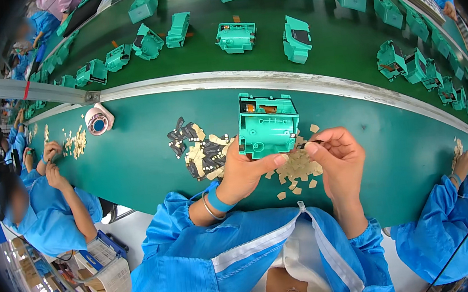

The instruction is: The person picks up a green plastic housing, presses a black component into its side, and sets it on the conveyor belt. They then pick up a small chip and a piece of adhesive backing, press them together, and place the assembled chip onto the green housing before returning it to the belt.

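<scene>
My left hand (242, 173) grips a green plastic housing (269, 131) from below, thumb along its lower edge. The housing is held up over the table, its open upper part facing me with dark and orange-brown pieces inside. Close to its lower right corner, my right hand (338, 158) has thumb and forefinger pinched on a small dark piece, mostly hidden by the fingers. Beneath the hands lies a heap of small beige squares (299, 169). Left of the housing is a pile of small black parts (212, 155), mixed with beige pieces.
Beyond a metal rail (193, 82), similar green housings (237, 36) stand in rows on a green belt (270, 56). A round white-and-blue device (97, 121) sits on the green table (143, 150) at left. Co-workers in blue sit at left (52, 210) and right (442, 227).
</scene>
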